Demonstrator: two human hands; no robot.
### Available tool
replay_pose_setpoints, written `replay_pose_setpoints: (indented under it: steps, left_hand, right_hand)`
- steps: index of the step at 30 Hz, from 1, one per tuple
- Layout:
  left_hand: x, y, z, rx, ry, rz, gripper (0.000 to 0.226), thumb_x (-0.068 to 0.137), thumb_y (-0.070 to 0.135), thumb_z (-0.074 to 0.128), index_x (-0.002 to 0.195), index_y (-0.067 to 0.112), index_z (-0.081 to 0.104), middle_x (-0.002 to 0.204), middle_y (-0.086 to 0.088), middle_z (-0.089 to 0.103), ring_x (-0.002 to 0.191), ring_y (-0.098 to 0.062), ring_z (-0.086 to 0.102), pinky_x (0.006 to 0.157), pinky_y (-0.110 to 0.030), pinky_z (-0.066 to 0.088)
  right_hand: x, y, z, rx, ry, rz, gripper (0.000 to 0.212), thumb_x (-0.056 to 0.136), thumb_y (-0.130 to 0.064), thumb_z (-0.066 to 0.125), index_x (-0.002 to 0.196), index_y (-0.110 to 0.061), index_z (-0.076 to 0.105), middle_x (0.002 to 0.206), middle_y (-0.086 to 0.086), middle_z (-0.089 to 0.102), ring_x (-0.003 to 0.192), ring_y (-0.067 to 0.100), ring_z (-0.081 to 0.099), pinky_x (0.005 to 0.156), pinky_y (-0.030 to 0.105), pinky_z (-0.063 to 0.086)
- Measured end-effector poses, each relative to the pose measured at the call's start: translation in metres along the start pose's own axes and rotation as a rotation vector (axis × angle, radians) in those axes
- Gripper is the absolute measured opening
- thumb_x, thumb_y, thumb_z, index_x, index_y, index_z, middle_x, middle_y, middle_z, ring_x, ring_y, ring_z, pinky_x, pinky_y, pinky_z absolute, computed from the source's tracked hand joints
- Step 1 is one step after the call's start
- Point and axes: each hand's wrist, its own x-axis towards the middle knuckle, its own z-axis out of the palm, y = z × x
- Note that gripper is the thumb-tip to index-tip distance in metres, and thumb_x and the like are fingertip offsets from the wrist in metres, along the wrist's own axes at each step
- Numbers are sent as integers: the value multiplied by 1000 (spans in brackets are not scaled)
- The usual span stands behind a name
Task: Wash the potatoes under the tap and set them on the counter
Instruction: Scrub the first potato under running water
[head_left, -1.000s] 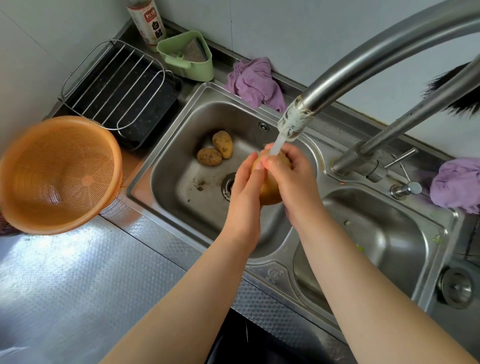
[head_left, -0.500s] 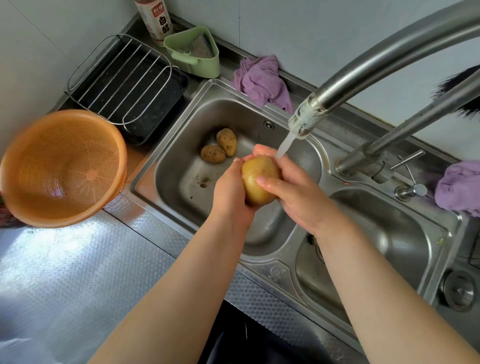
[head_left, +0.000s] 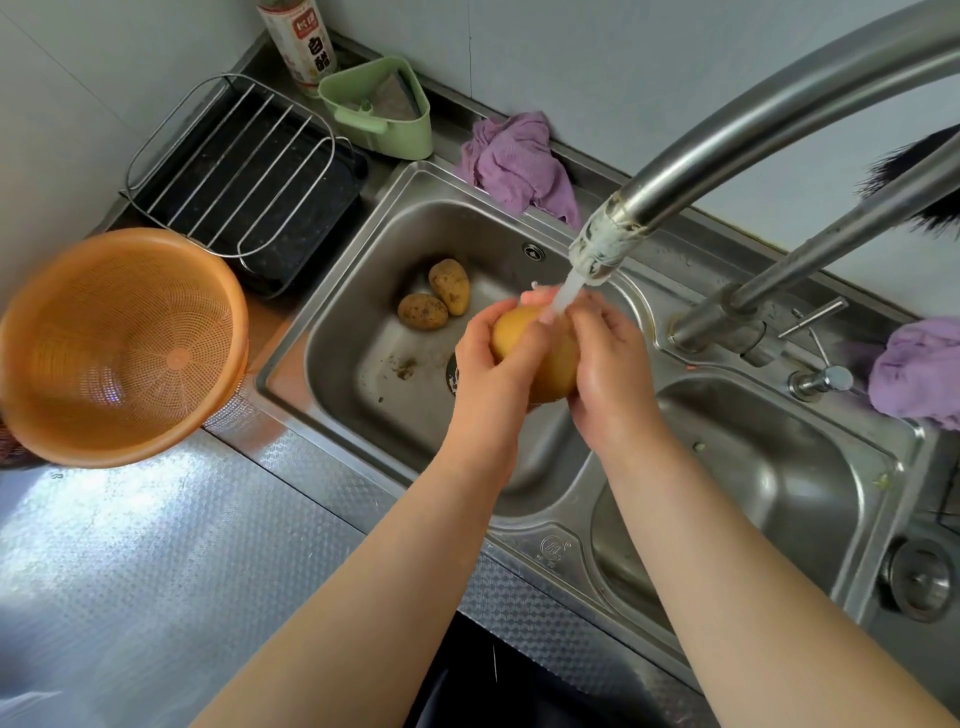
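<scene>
Both hands hold one yellow potato over the left sink basin, under the stream running from the tap spout. My left hand grips it from the left, thumb across its front. My right hand wraps its right side, and water lands on the fingertips and the potato's top. Two dirty brown potatoes lie side by side on the basin floor near its back left corner. The steel counter stretches out at the lower left.
An orange colander sits on the counter left of the sink. Behind it are a black tray with a wire rack, a green caddy, a bottle and a purple cloth. The right basin and another purple cloth lie right.
The potato has gone back up under the stream after being held just below it. Both hands have shifted round it, the left thumb now over its front.
</scene>
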Motion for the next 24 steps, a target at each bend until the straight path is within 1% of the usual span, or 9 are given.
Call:
replay_pose_setpoints:
  steps: [4,7,9,12,14,16,20,22,24]
  left_hand:
    - [5,4,6,-126,27,-148,30,89,30,67,113,15,61,110,-7,71,96,-25,70,83,-50,58]
    - [10,9,7,-148,88,-107,17,94,22,62,106,13,68,97,-6,72,90,-23,68,88,-52,56]
    - [16,9,6,-118,141,-58,10,94,19,60,95,18,70,95,-7,69,90,-25,65,94,-57,54]
    - [19,10,6,-79,187,-6,20,97,18,53,93,28,70,97,-5,66,91,-25,61,97,-57,52]
    - [18,6,7,-75,182,51,26,102,16,48,99,34,67,100,0,68,98,-20,63,102,-50,51]
    - [18,2,5,-139,100,76,27,104,16,46,107,35,65,105,4,72,110,-21,64,109,-47,46]
    - [21,-2,-15,-159,-191,88,38,103,5,45,134,26,52,143,1,56,135,-16,50,118,-44,34]
    - [20,-3,-25,-99,-328,71,57,96,-3,51,147,19,41,148,-1,49,137,-17,46,119,-41,32]
    - [19,-4,-27,-58,-406,83,66,85,-2,58,146,18,40,144,-8,50,132,-21,50,115,-36,38]
  right_hand:
    - [-2,10,-1,31,49,8,26,97,-26,49,94,-14,72,95,5,75,92,19,70,86,37,55]
    - [-5,15,-6,51,-47,15,36,91,-32,49,116,-12,65,120,10,68,115,24,63,100,41,49]
    - [-9,18,-11,36,-172,60,41,88,-34,57,127,-21,57,127,7,63,119,18,60,103,40,48]
    - [-18,20,-12,-99,-255,48,47,88,-19,67,130,-29,48,125,-1,59,108,4,62,81,16,52]
    - [-18,18,-9,-146,-77,18,29,89,-20,66,110,-37,55,111,-8,60,95,2,61,65,9,49]
    - [-11,13,-6,-71,81,78,14,81,-31,66,93,-37,61,99,-8,64,88,9,63,66,17,52]
    - [6,6,-14,213,128,456,35,87,-38,56,114,-16,65,103,12,70,91,27,68,80,41,55]
    - [11,3,-21,268,115,583,38,89,-40,54,115,-13,62,100,16,69,86,32,69,75,47,59]
    - [12,1,-23,295,104,636,35,89,-40,53,110,-13,61,98,17,68,82,32,69,68,47,60]
